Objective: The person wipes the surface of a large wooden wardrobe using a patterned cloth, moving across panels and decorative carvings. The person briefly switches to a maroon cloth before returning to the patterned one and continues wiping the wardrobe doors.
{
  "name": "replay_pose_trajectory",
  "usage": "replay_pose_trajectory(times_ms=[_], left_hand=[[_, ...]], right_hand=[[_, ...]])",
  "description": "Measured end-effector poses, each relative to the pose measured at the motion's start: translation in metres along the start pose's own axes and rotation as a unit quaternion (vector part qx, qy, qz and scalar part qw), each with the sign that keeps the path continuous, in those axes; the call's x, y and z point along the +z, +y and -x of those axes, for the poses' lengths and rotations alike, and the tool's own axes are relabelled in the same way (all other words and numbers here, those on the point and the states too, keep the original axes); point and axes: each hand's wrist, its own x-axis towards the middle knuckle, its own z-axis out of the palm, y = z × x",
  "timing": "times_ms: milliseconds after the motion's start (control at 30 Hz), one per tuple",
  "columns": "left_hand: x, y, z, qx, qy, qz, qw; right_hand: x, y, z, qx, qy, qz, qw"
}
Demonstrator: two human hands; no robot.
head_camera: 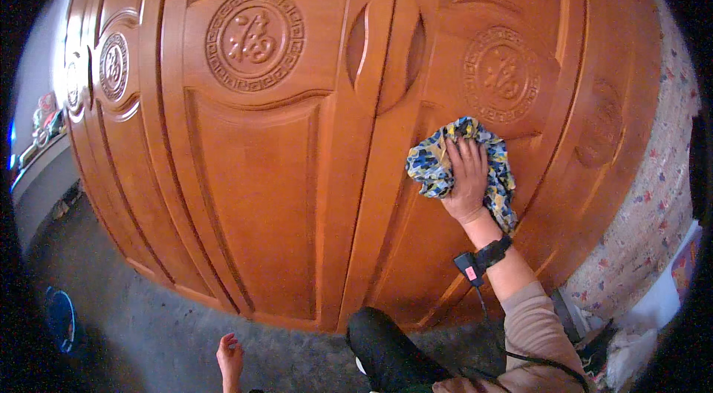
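My right hand (469,178) presses a crumpled cloth (431,164), patterned in blue, yellow and white, flat against a reddish-brown wooden wardrobe door (445,242). The cloth lies just below the door's round carved medallion (502,75) and sticks out on both sides of the hand. To the left, a matching door (262,181) carries another round medallion (255,39). A curved handle piece (387,47) spans the seam between the two doors. Low in the view, my left hand (229,349) hangs above the grey floor with its fingers curled, touching nothing; whether they are fully closed is unclear.
On the floor at the far left stands a blue bucket (60,320). A ledge (42,156) with small items is above it. Patterned wall covering (629,226) borders the wardrobe at right, with plastic bags (629,357) below. My dark-clad knee (384,343) is close to the doors.
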Motion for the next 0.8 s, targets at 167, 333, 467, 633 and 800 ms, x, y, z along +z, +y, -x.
replay_pose_trajectory(times_ms=[167, 333, 467, 633, 800], left_hand=[[-0.001, 0.021, 0.008, -0.007, 0.010, -0.040, 0.999], [-0.002, 0.019, 0.008, -0.030, 0.004, -0.044, 0.999], [-0.004, 0.019, 0.006, -0.033, -0.008, -0.010, 0.999], [-0.002, 0.016, -0.002, -0.024, -0.007, 0.065, 0.998], [0.000, 0.013, -0.006, 0.005, -0.009, 0.014, 1.000]], right_hand=[[0.002, -0.007, -0.058, -0.023, -0.014, 0.010, 1.000], [0.002, -0.020, -0.118, -0.014, 0.062, -0.018, 0.998], [-0.004, -0.007, -0.173, -0.004, 0.113, -0.034, 0.993], [-0.019, 0.044, -0.195, -0.105, 0.109, 0.011, 0.988], [-0.041, 0.121, -0.177, 0.089, 0.157, -0.045, 0.983]])
